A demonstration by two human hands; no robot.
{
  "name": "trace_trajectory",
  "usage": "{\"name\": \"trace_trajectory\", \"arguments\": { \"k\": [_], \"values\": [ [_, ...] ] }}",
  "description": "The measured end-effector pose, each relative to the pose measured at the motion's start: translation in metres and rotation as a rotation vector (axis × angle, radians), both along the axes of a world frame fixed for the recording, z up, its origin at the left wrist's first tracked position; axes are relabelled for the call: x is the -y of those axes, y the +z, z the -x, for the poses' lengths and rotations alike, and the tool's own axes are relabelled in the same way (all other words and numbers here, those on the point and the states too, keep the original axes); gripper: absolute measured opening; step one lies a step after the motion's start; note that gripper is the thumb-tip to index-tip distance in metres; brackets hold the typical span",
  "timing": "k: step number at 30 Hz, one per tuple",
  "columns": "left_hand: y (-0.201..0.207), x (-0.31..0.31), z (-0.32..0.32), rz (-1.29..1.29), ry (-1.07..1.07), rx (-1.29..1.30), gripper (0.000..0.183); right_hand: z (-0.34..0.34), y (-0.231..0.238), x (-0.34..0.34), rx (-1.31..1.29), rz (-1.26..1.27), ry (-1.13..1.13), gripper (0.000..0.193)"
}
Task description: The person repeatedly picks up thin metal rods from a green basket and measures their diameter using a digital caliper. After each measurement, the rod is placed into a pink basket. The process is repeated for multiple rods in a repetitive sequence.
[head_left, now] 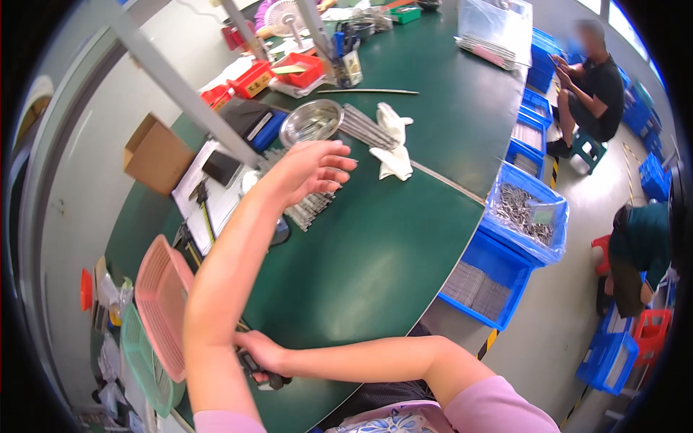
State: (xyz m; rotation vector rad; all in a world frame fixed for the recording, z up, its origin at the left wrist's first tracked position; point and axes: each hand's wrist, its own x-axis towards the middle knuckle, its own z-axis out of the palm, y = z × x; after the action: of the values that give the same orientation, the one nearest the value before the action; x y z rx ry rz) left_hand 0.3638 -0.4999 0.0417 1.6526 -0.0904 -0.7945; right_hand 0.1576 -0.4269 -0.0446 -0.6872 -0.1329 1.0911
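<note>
My left hand (314, 169) reaches over the table with its fingers apart and loosely bent, holding nothing visible. Beneath and beside it lies a row of grey metal rods (310, 211), partly covered by the hand. Just past the fingers stand a round metal bowl (312, 121) with small metal pieces in it, another bundle of rods (367, 128) and a pair of white gloves (392, 148). Close to my body, partly behind my left forearm, my right hand (261, 352) is closed around a dark handheld tool (268, 378); its kind is unclear.
Pink baskets (162, 303) and a green basket (141, 361) are stacked at the left. A metal post (195, 90) rises from the green table (361, 274). Blue crates (498, 285) with metal parts line the right edge. Two people (593, 86) sit beyond them.
</note>
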Motion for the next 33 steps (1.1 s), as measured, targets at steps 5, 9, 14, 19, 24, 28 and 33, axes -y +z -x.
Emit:
{"name": "trace_trajectory", "arguments": {
  "k": [5,9,14,19,24,28,33],
  "values": [
    [0.042,-0.149,0.068,-0.235,0.237,0.476,0.026,-0.002,-0.002,-0.004,0.015,0.081,-0.001,0.052],
    [0.023,-0.308,0.124,-0.76,0.463,0.635,0.031,0.006,0.003,-0.013,0.018,0.069,0.022,0.051],
    [-0.03,-0.395,0.202,-1.322,0.261,0.645,0.021,0.003,0.009,-0.019,0.068,0.103,0.025,0.049],
    [-0.071,-0.361,0.179,-0.574,0.413,0.241,0.013,-0.011,-0.001,-0.003,-0.008,0.147,-0.071,0.043],
    [-0.12,-0.317,0.129,-0.251,0.455,-0.087,0.014,-0.002,-0.009,-0.003,-0.01,0.03,-0.127,0.04],
    [-0.139,-0.223,0.125,-0.214,0.388,0.002,0.014,0.011,0.002,-0.016,-0.036,-0.01,-0.171,0.027],
    [-0.143,-0.162,0.147,-0.153,0.289,0.138,0.014,0.018,0.006,0.006,0.004,-0.048,-0.227,0.021]
  ]
}}
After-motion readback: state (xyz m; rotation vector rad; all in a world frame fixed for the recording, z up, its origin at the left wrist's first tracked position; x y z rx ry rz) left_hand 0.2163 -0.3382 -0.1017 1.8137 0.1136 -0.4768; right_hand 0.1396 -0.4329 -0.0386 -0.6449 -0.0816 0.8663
